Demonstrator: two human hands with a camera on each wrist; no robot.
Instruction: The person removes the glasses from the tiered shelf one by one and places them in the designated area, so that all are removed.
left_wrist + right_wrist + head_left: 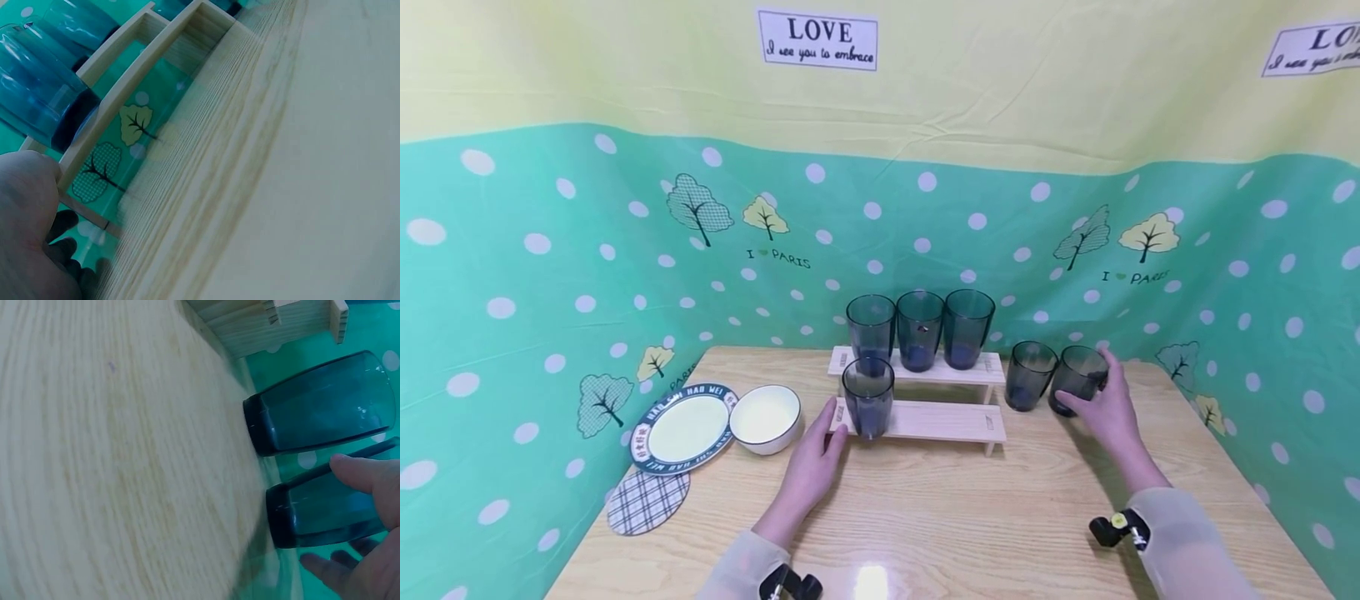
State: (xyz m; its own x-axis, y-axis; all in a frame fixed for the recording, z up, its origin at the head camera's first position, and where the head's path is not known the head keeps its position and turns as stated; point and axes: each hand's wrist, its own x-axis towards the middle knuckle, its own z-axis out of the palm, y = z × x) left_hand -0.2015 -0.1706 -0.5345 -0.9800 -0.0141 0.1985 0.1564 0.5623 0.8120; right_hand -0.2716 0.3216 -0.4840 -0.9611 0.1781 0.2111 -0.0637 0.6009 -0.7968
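My right hand (1108,408) grips a dark tinted drinking glass (1075,375) at the right, thumb on its near side and fingers around the far side. Close beside it on the table is another such glass (325,403). At the left end of the two-step wooden rack (940,421), my left hand (812,458) holds the lower board's end between thumb and fingers. One glass (868,400) stands upright on the lower step near this hand. Three more glasses (919,332) stand in a row on the upper step.
Left of the rack are a white bowl (766,417) and a blue-rimmed plate (688,429) leaning at the back. A round checked mat (647,502) lies at the table's left edge. The wooden table (940,525) is backed by a green and yellow curtain (925,200).
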